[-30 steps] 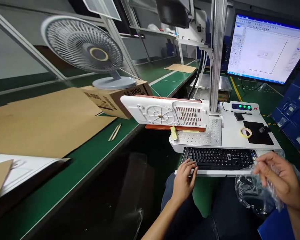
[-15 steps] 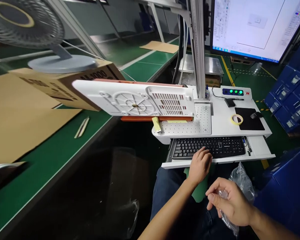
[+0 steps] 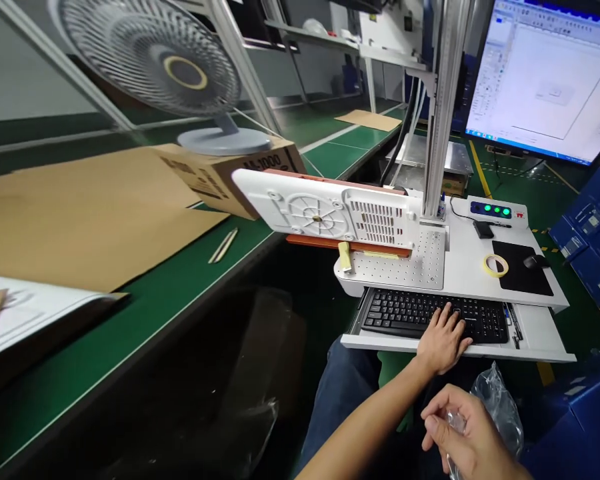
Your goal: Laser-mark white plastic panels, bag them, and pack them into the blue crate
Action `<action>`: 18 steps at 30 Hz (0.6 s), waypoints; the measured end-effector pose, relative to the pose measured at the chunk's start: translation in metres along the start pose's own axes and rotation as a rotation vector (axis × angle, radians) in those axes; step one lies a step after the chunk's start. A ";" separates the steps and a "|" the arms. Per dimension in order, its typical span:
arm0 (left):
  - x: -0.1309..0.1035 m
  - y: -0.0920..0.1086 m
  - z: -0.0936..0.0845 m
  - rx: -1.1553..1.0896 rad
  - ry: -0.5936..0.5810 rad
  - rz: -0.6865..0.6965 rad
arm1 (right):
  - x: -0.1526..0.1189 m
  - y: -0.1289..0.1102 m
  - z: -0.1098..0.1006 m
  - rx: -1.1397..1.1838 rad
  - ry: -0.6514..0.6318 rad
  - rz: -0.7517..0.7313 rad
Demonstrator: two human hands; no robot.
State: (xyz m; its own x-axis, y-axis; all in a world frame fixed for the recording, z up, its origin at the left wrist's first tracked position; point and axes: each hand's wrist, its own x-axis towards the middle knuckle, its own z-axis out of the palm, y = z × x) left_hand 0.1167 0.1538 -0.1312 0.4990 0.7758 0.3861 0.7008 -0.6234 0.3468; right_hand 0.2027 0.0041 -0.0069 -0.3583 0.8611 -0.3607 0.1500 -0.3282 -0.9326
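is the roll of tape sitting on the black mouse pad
No, the roll of tape lies on the white table just left of the black mouse pad, whose only load is the mouse.

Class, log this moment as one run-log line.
left hand: fingers on black keyboard | right hand: holds crinkled clear plastic bag | white vented plastic panel: on perforated plate

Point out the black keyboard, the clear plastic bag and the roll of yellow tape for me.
Black keyboard [image 3: 405,312], head view, on its left block of keys.
Clear crinkled plastic bag [image 3: 500,407], head view, on the bunched film above the right hand.
Roll of yellow tape [image 3: 495,265], head view, on the ring's rim.
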 end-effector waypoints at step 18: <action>-0.002 -0.003 0.001 -0.047 -0.013 -0.003 | 0.020 0.014 0.014 -0.129 -0.124 0.016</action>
State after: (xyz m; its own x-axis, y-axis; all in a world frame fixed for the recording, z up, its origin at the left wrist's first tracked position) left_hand 0.1145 0.1543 -0.1341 0.5040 0.7785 0.3742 0.6777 -0.6250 0.3875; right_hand 0.1853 0.0111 -0.0273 -0.4644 0.7994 -0.3811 0.2705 -0.2817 -0.9206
